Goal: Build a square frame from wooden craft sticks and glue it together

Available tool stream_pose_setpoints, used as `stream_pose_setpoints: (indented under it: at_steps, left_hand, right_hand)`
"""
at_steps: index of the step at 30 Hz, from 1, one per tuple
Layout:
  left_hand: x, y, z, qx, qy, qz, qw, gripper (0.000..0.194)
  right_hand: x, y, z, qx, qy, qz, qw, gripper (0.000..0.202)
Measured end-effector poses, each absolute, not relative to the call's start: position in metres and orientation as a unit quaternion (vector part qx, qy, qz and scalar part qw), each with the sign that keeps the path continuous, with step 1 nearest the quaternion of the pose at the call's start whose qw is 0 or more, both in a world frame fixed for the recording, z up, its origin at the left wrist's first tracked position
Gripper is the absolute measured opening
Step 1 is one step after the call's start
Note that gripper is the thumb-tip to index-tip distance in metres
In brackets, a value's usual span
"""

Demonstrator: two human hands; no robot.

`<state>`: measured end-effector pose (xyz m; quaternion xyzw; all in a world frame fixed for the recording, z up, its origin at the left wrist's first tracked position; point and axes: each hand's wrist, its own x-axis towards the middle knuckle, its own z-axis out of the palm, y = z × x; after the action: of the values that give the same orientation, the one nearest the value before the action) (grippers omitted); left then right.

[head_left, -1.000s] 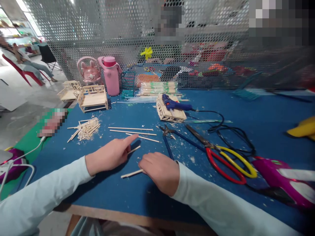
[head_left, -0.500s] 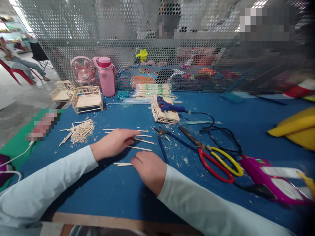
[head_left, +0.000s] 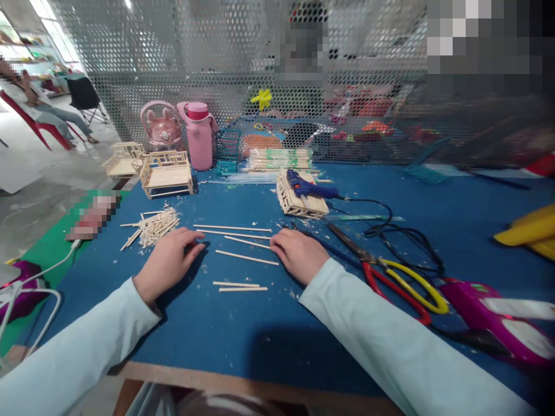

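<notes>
Several thin wooden sticks (head_left: pixel 247 257) lie roughly parallel on the blue table, with two shorter sticks (head_left: pixel 243 289) nearer the front edge. My left hand (head_left: pixel 173 260) rests at their left, thumb and fingers apart, with nothing in it. At their right, my right hand (head_left: pixel 299 253) has its fingertips together at the ends of the middle sticks; whether it pinches one is hidden. A pile of short sticks (head_left: pixel 158 227) lies beyond my left hand. Pliers, mostly hidden, lie behind my right hand.
Small wooden furniture models (head_left: pixel 167 173) stand at the back left by a pink bottle (head_left: pixel 200 141). A blue glue gun (head_left: pixel 310 188) rests on another wooden piece (head_left: pixel 288 199). Scissors (head_left: pixel 373 263), a black cable and a purple device (head_left: pixel 489 318) lie right. Mesh panel (head_left: pixel 217 63) behind.
My left hand has moved left, off the sticks. My right hand has moved up and right, away from the two short sticks, which now show whole. The view has shifted slightly.
</notes>
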<state>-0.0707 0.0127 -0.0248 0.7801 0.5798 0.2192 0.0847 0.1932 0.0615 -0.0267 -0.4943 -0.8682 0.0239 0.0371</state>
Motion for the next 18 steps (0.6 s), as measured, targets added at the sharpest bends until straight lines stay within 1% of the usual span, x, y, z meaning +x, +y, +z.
stream_pose_setpoints:
  at_steps: [4,8,11,15,17,18]
  left_hand:
    - [-0.078,0.018,-0.019,0.783,0.581,0.218,0.043,0.028]
    - [-0.075,0.014,-0.014,0.799,0.569,0.195,0.007,0.031]
    - [-0.071,0.009,-0.014,0.818,0.547,0.178,0.005,0.030]
    - [-0.067,0.006,-0.015,0.835,0.519,0.181,0.010,0.029]
    - [-0.065,0.006,-0.015,0.835,0.516,0.189,-0.001,0.030]
    - [-0.064,0.006,-0.015,0.834,0.515,0.197,-0.008,0.030]
  right_hand:
    - [0.184,0.061,-0.024,-0.495,-0.867,-0.041,-0.031,0.023]
    - [0.179,0.059,-0.023,-0.496,-0.864,-0.063,-0.055,0.023]
    - [0.179,0.057,-0.024,-0.500,-0.862,-0.068,-0.054,0.025]
    - [0.182,0.057,-0.027,-0.501,-0.862,-0.065,-0.040,0.024]
    - [0.184,0.058,-0.027,-0.497,-0.866,-0.062,-0.013,0.024]
    - [0.185,0.058,-0.026,-0.492,-0.868,-0.063,0.019,0.026]
